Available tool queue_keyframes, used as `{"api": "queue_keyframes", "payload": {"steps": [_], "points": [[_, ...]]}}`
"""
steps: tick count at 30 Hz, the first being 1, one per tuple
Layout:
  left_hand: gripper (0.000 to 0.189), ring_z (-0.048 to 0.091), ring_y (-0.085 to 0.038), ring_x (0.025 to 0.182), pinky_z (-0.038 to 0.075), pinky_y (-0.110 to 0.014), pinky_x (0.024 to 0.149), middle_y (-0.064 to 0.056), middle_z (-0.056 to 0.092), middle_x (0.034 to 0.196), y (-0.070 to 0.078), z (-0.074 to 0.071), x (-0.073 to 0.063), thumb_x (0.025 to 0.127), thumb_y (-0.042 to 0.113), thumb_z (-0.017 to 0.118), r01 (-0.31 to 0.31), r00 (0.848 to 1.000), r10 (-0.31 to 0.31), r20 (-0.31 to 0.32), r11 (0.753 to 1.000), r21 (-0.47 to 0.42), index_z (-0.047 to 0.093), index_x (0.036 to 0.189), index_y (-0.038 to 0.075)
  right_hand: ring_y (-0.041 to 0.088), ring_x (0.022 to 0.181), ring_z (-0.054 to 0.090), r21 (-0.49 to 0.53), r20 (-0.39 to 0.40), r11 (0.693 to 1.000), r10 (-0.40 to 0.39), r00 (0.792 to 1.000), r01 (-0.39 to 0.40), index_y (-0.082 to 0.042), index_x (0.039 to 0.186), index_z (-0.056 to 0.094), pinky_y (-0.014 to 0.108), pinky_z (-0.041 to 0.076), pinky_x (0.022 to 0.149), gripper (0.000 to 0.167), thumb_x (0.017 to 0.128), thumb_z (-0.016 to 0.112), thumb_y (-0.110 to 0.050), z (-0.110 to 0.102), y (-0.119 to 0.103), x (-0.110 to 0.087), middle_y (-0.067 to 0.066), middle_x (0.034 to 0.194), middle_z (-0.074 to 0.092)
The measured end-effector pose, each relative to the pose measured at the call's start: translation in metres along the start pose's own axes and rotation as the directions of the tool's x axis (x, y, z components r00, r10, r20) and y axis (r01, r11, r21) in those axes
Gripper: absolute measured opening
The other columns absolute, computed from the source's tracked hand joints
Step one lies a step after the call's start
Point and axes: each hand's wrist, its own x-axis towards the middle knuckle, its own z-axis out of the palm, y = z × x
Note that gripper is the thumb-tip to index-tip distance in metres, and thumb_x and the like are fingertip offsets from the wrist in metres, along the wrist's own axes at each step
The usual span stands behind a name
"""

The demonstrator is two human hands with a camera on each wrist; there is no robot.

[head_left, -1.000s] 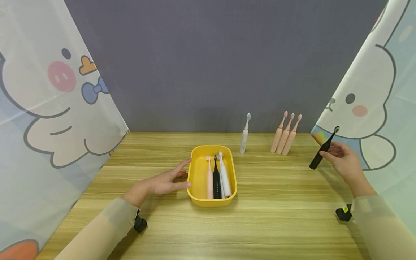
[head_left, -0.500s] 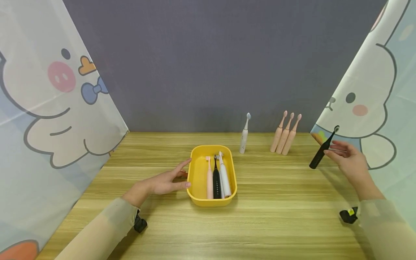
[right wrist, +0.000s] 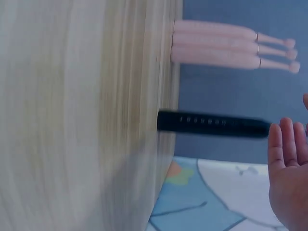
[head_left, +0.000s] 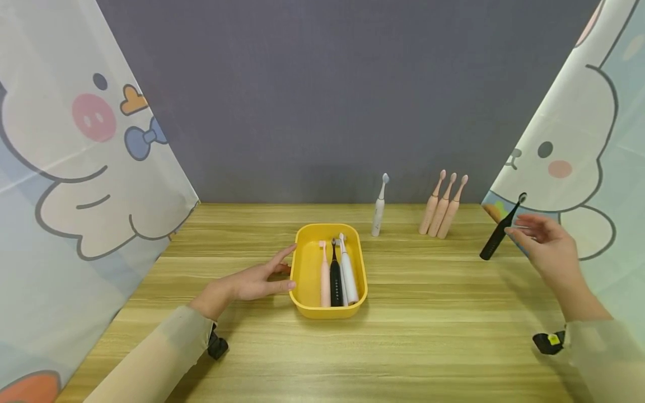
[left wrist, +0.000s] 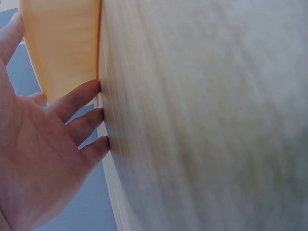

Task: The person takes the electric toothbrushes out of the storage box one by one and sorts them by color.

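The upright black brush [head_left: 495,239] looks light, stiff, best pinched mid-handle; left hand [head_left: 256,281] and right hand [head_left: 551,245] have loose, empty fingers.

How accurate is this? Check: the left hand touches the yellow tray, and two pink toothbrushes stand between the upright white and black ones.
Wrong count: the head view shows three pink toothbrushes between the upright white one and black one. The left hand touches the yellow tray.

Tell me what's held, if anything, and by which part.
Nothing looks gripped: the left hand touches the yellow tray; the right hand is beside the black toothbrush, contact unclear.
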Motion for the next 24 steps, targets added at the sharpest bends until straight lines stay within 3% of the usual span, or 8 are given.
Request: {"api": "queue_keyframes", "payload": {"steps": [5, 11, 19, 24], "points": [[0.1, 0.044, -0.043, 0.159, 0.029, -0.072, 0.13, -0.02, 0.048, 0.169, -0.002, 0.0, -0.001, 0.108, 0.059, 0.063, -0.001, 1.0, 0.001, -0.005, 1.0, 0.019, -0.003, 0.178, 0.029, -0.014, 0.098, 0.063, -0.005, 0.057, 0.998, -0.055, 0.997, 0.055, -0.028, 0.128, 0.07, 0.001, 0.048, 0.08, 0.033, 0.103, 0.076, -0.007, 0.023, -0.009, -0.004, -0.031, 0.111, 0.069], [0.099, 0.045, -0.043, 0.158, 0.029, -0.073, 0.129, -0.021, 0.05, 0.168, -0.002, 0.0, -0.001, 0.109, 0.058, 0.062, -0.007, 1.0, 0.007, -0.007, 1.0, 0.017, -0.002, 0.178, 0.029, -0.013, 0.098, 0.064, -0.044, 0.17, 0.993, -0.1, 0.98, 0.109, -0.032, 0.13, 0.066, 0.005, 0.051, 0.077, 0.033, 0.106, 0.074, -0.012, 0.056, -0.019, -0.011, -0.032, 0.112, 0.067], [0.1, 0.045, -0.041, 0.159, 0.03, -0.07, 0.13, -0.018, 0.049, 0.169, -0.002, 0.0, 0.0, 0.108, 0.06, 0.064, 0.008, 1.0, -0.007, -0.009, 1.0, 0.021, -0.002, 0.178, 0.032, -0.008, 0.102, 0.066, -0.018, 0.309, 0.989, -0.135, 0.942, 0.148, -0.001, 0.141, 0.063, 0.009, 0.056, 0.083, 0.038, 0.107, 0.074, -0.014, 0.102, -0.035, -0.015, -0.025, 0.116, 0.068], [0.1, 0.045, -0.042, 0.159, 0.03, -0.07, 0.13, -0.019, 0.049, 0.169, -0.002, 0.0, 0.0, 0.107, 0.06, 0.064, 0.004, 1.0, -0.004, -0.01, 1.0, 0.019, -0.002, 0.178, 0.033, -0.005, 0.105, 0.067, 0.013, 0.39, 0.988, -0.149, 0.909, 0.156, 0.002, 0.143, 0.062, 0.012, 0.056, 0.087, 0.041, 0.108, 0.073, -0.016, 0.131, -0.049, -0.016, -0.015, 0.12, 0.069]]}}
